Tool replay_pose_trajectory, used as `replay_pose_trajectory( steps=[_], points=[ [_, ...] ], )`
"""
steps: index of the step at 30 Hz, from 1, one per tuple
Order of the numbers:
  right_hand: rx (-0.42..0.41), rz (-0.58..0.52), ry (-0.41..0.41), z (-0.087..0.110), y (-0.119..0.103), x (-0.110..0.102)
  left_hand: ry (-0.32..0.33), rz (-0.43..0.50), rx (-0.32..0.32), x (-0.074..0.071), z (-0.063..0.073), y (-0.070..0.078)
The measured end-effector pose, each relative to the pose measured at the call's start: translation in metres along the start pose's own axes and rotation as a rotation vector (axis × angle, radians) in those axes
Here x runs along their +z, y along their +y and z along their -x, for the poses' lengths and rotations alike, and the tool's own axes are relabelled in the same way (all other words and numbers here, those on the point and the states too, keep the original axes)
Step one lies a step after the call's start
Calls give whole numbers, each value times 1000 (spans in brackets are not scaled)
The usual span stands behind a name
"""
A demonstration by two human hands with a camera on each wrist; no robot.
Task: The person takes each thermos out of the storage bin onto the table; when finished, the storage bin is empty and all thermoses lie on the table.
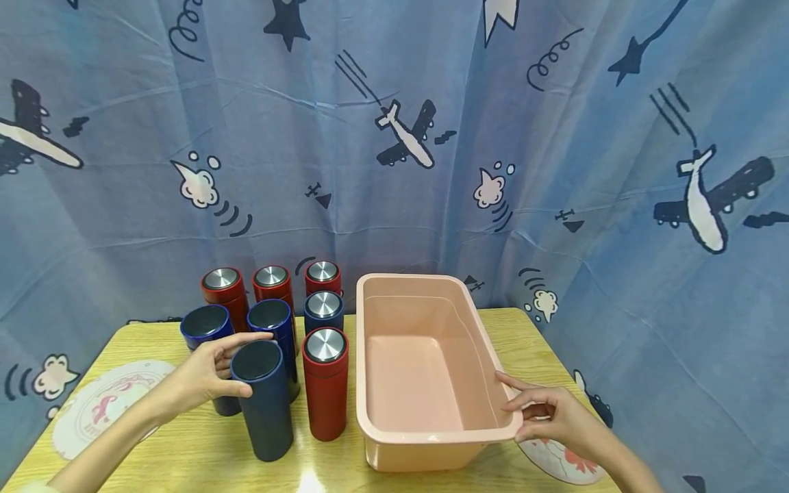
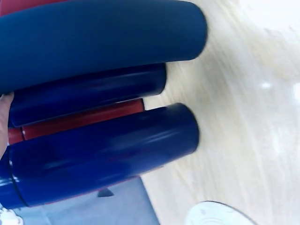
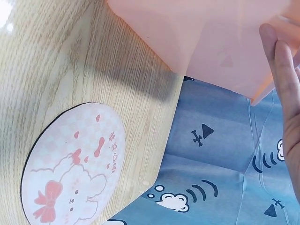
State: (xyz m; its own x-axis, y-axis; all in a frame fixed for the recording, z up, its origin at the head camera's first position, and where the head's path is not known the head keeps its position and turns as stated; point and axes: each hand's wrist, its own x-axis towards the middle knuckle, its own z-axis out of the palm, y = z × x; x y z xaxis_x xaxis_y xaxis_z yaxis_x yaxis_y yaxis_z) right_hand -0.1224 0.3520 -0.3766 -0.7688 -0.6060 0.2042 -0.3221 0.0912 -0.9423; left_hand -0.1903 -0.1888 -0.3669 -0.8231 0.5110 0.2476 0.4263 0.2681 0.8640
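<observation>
My left hand (image 1: 200, 373) holds a matte dark blue thermos (image 1: 266, 418) near its top, thumb on the near side and fingers round the back. In the left wrist view that thermos (image 2: 103, 42) lies across the top, beside glossy blue thermoses, and only a bit of the hand (image 2: 4, 119) shows at the left edge. To its right stands a red thermos (image 1: 326, 404) with a silver lid. My right hand (image 1: 555, 418) pinches the near right corner of a pink plastic tub (image 1: 431, 437), fingertips over its rim and thumb below. The tub's inside is bare.
Behind the left hand stand glossy blue thermoses (image 1: 271, 316), a silver-lidded blue one (image 1: 324, 306) and several red ones (image 1: 224, 294). Round printed mats lie at the left (image 1: 80, 424) and right (image 3: 75, 164) of the wooden table (image 1: 185, 452). A patterned blue curtain (image 1: 345, 205) hangs behind.
</observation>
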Motion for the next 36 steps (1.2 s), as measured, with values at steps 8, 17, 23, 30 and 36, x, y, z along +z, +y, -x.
replay_pose_trajectory(
  steps=[8,17,23,30,36],
  points=[
    [-3,-30,-15,1,-1,-2,2,209,34,5,10,-12],
    [-26,-35,-22,-1,2,-2,-2,207,71,9,4,-14],
    [-48,-56,-33,-3,3,-1,-26,211,55,7,3,-15],
    [-29,-72,-37,-5,3,-2,-23,222,9,5,8,-18],
    [72,-8,-59,-1,-6,-2,-20,247,-7,12,34,-19]
  ],
)
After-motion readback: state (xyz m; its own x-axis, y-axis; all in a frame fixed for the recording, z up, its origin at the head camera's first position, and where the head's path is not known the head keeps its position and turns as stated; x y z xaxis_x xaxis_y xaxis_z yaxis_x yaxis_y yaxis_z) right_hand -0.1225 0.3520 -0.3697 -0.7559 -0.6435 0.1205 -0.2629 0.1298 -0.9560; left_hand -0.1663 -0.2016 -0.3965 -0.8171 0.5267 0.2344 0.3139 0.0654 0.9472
